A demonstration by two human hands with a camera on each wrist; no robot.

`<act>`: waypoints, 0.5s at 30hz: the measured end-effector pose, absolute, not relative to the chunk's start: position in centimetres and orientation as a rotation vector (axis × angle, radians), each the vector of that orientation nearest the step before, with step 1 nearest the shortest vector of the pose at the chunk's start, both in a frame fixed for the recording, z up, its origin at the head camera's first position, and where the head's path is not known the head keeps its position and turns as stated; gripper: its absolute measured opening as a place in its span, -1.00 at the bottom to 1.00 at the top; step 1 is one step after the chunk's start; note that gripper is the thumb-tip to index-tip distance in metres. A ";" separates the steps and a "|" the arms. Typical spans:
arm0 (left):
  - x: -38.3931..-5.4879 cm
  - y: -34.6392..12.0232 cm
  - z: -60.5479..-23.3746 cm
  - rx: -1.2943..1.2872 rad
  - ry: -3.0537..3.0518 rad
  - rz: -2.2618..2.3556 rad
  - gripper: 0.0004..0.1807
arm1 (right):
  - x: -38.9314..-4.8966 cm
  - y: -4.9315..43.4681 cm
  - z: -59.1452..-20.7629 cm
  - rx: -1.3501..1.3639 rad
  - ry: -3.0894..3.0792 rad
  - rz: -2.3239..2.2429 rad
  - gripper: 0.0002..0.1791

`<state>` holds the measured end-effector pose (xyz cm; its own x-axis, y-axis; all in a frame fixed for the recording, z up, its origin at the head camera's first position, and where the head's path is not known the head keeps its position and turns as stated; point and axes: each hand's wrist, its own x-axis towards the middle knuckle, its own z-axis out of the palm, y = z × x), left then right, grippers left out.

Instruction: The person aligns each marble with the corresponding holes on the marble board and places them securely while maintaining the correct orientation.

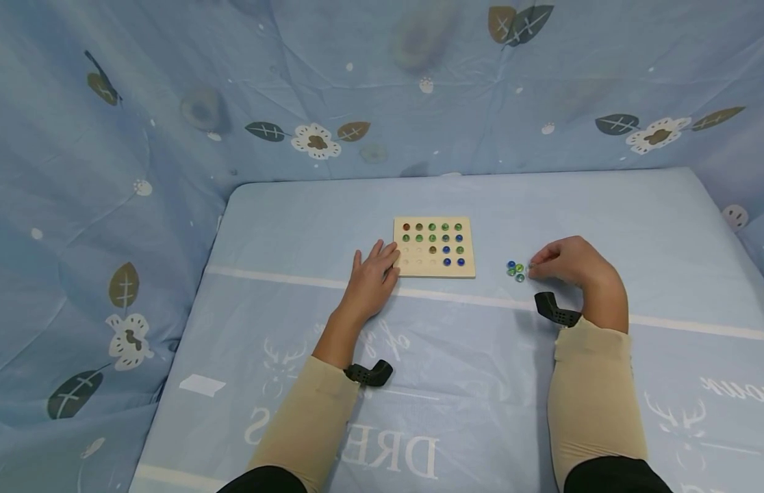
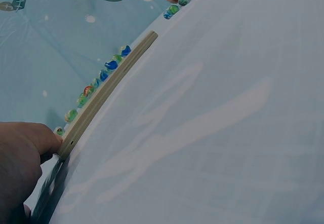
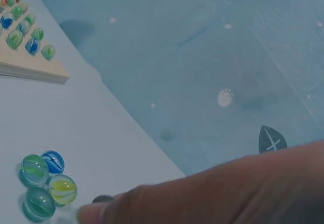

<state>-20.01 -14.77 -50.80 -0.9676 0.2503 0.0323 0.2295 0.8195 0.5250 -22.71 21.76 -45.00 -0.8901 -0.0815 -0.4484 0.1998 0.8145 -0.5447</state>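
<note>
A pale wooden board [image 1: 428, 272] with rows of round holes lies on the table, most holes holding glass marbles; several at its lower left are bare. My left hand [image 1: 371, 277] rests at the board's left edge, fingers fairly straight, fingertips touching it. To the right of the board, my right hand [image 1: 573, 262] pinches a dark marble [image 3: 103, 199] between thumb and finger, mostly hidden behind a finger in the right wrist view. Just left of those fingertips sits a small cluster of loose marbles, among them a yellow-green marble [image 3: 63, 189] and a blue marble [image 3: 53, 161].
A light blue cloth with printed lettering and white stripes covers the table [image 1: 480, 383]. Behind and to the left hangs a blue curtain [image 1: 172, 89] with leaf and flower prints. A white paper patch [image 1: 202, 385] lies at the table's left.
</note>
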 end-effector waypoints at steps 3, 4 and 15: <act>-20.0 -14.8 -50.8 0.380 2.959 0.851 -0.51 | -22.9 21.6 -45.0 0.076 2.576 -0.872 -0.56; -20.0 -14.8 -50.8 0.376 2.959 0.852 -0.51 | -23.0 21.6 -45.1 0.071 2.590 -0.883 -0.55; -20.1 -14.8 -50.8 0.377 2.967 0.849 -0.51 | -23.8 19.4 -45.9 -0.082 2.774 -1.001 -0.59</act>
